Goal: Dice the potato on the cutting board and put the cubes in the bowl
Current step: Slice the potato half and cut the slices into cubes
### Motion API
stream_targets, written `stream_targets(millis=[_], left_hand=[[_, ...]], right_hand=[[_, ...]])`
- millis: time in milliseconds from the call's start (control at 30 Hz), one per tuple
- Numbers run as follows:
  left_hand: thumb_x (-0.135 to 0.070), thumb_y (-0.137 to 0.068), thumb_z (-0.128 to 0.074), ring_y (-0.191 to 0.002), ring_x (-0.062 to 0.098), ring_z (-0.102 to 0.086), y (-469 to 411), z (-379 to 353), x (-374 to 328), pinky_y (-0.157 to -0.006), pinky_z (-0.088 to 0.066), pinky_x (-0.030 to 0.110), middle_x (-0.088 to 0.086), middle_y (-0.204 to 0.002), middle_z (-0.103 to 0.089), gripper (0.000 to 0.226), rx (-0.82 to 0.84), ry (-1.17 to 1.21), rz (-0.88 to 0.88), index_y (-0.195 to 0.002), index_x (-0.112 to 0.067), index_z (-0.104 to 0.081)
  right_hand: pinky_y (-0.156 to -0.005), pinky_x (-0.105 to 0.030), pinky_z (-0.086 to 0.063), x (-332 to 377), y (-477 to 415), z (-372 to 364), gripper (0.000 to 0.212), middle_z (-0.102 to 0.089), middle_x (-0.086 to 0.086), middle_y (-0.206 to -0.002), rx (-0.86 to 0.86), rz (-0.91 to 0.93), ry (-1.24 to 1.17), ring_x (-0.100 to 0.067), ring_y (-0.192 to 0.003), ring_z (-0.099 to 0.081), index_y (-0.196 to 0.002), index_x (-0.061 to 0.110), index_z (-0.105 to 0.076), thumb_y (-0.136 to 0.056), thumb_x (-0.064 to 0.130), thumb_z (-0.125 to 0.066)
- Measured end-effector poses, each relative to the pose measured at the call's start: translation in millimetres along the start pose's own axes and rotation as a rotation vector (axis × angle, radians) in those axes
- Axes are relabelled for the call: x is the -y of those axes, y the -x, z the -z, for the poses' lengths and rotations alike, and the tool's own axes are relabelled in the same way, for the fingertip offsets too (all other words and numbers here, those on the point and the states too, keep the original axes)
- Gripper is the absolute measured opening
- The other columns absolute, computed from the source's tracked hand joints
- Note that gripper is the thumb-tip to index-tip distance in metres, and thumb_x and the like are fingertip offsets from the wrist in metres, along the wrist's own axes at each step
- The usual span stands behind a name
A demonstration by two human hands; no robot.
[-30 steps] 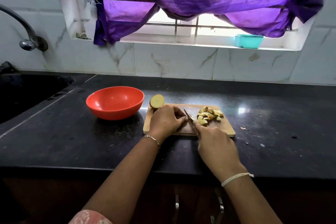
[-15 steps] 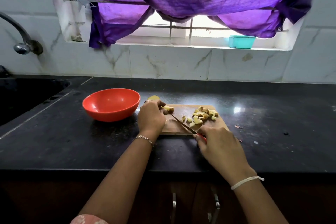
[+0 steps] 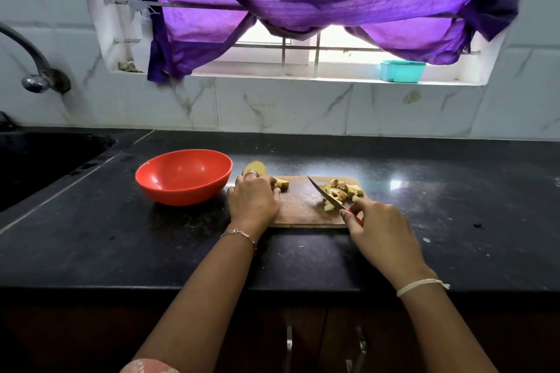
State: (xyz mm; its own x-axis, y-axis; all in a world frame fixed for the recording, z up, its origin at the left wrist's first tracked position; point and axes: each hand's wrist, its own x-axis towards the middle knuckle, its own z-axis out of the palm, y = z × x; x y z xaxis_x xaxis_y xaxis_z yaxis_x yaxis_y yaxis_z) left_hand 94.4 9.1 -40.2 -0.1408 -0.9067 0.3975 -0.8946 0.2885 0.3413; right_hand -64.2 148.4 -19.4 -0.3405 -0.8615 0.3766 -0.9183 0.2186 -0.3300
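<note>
A wooden cutting board [image 3: 303, 209] lies on the black counter. My left hand [image 3: 253, 201] is at the board's left end, its fingers curled on a potato piece [image 3: 281, 183]. A potato half [image 3: 255, 167] stands just behind that hand. My right hand [image 3: 378, 227] grips a red-handled knife [image 3: 324, 192] whose blade lies against a pile of potato cubes [image 3: 341, 191] on the board's right part. The red bowl [image 3: 183, 175] sits left of the board and looks empty.
A dark sink [image 3: 45, 160] with a tap [image 3: 36, 76] is at the far left. A teal container [image 3: 402, 70] stands on the window sill under a purple curtain. The counter's front edge runs just under my forearms. Small scraps lie on the counter right of the board.
My left hand moved from the board's middle to its left end and took a potato piece. The knife swung right, gathering the cubes into a tighter pile.
</note>
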Motion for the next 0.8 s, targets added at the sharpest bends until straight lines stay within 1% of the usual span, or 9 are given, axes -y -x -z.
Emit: stream_targets(millis=[167, 267, 333, 433, 500, 633, 667, 733, 800], left_hand=[[-0.023, -0.091, -0.053, -0.110, 0.023, -0.051, 0, 2, 2, -0.091, -0.042, 0.039, 0.001, -0.113, -0.061, 0.023, -0.030, -0.021, -0.050, -0.109, -0.030, -0.066], [-0.024, -0.089, -0.054, -0.106, 0.021, -0.054, 0, 5, 1, -0.090, -0.041, 0.038, -0.001, -0.100, -0.065, 0.020, -0.032, -0.016, -0.076, -0.103, -0.031, -0.067], [-0.030, -0.089, -0.057, -0.107, 0.020, -0.054, 0, 6, 3, -0.091, -0.041, 0.038, -0.001, -0.099, -0.066, 0.017, -0.024, 0.011, -0.085, -0.103, -0.032, -0.067], [-0.044, -0.086, -0.065, -0.104, 0.018, -0.058, 0, 6, 4, -0.089, -0.046, 0.036, -0.006, -0.099, -0.069, 0.021, 0.000, 0.099, -0.116, -0.104, -0.032, -0.068], [-0.050, -0.083, -0.068, -0.101, 0.013, -0.061, -1, 5, 4, -0.089, -0.048, 0.033, -0.011, -0.099, -0.070, 0.029, 0.056, 0.177, -0.127, -0.106, -0.032, -0.069], [-0.053, -0.079, -0.071, -0.099, 0.006, -0.061, 1, 4, 0, -0.095, -0.046, 0.034, -0.015, -0.095, -0.071, 0.031, 0.142, 0.273, -0.138, -0.100, -0.031, -0.073], [-0.052, -0.078, -0.072, -0.097, 0.003, -0.061, 1, 4, -1, -0.093, -0.046, 0.031, -0.018, -0.090, -0.070, 0.028, 0.148, 0.294, -0.146, -0.097, -0.031, -0.074], [-0.046, -0.077, -0.074, -0.085, -0.004, -0.061, 4, 6, -4, -0.078, -0.043, 0.015, -0.020, -0.078, -0.068, 0.023, 0.174, 0.332, -0.151, -0.095, -0.033, -0.074], [-0.041, -0.077, -0.075, -0.074, -0.008, -0.057, 6, 9, -7, -0.063, -0.033, 0.003, -0.020, -0.073, -0.065, 0.020, 0.192, 0.351, -0.156, -0.096, -0.032, -0.075]], right_hand=[[-0.061, -0.028, -0.046, -5, -4, -8, 0.019, -0.065, 0.005, -0.074, -0.012, -0.076, -0.167, -0.019, -0.076, -0.064, -0.098, 0.027, -0.066, -0.093, 0.042, -0.056], [-0.051, -0.021, -0.035, -2, -2, -11, 0.018, -0.067, 0.005, -0.070, 0.016, -0.078, -0.287, -0.010, -0.064, -0.059, -0.093, 0.027, -0.065, -0.093, 0.043, -0.056], [-0.053, -0.023, -0.036, -1, 0, -14, 0.021, -0.066, 0.004, -0.067, 0.031, -0.076, -0.343, -0.011, -0.064, -0.059, -0.089, 0.024, -0.066, -0.092, 0.043, -0.056], [-0.054, -0.021, -0.036, -2, 2, -16, 0.018, -0.066, 0.000, -0.076, 0.033, -0.072, -0.344, -0.016, -0.073, -0.059, -0.090, 0.025, -0.065, -0.092, 0.041, -0.058], [-0.056, -0.023, -0.035, -2, 4, -15, 0.013, -0.064, 0.001, -0.085, 0.047, -0.058, -0.330, -0.015, -0.075, -0.056, -0.100, 0.028, -0.065, -0.093, 0.036, -0.058], [-0.064, -0.024, -0.041, -1, 10, -16, 0.031, -0.060, 0.003, -0.104, 0.038, -0.003, -0.233, -0.014, -0.081, -0.058, -0.124, 0.031, -0.060, -0.093, 0.031, -0.055], [-0.067, -0.026, -0.044, 0, 12, -16, 0.036, -0.060, 0.004, -0.108, 0.037, 0.016, -0.200, -0.015, -0.084, -0.059, -0.129, 0.034, -0.057, -0.093, 0.030, -0.054], [-0.072, -0.030, -0.048, 3, 16, -15, 0.045, -0.060, 0.003, -0.112, 0.044, 0.047, -0.140, -0.017, -0.085, -0.061, -0.137, 0.041, -0.048, -0.094, 0.028, -0.051], [-0.076, -0.034, -0.051, 5, 19, -14, 0.049, -0.058, 0.000, -0.116, 0.035, 0.066, -0.107, -0.019, -0.089, -0.062, -0.139, 0.045, -0.043, -0.094, 0.028, -0.049]])
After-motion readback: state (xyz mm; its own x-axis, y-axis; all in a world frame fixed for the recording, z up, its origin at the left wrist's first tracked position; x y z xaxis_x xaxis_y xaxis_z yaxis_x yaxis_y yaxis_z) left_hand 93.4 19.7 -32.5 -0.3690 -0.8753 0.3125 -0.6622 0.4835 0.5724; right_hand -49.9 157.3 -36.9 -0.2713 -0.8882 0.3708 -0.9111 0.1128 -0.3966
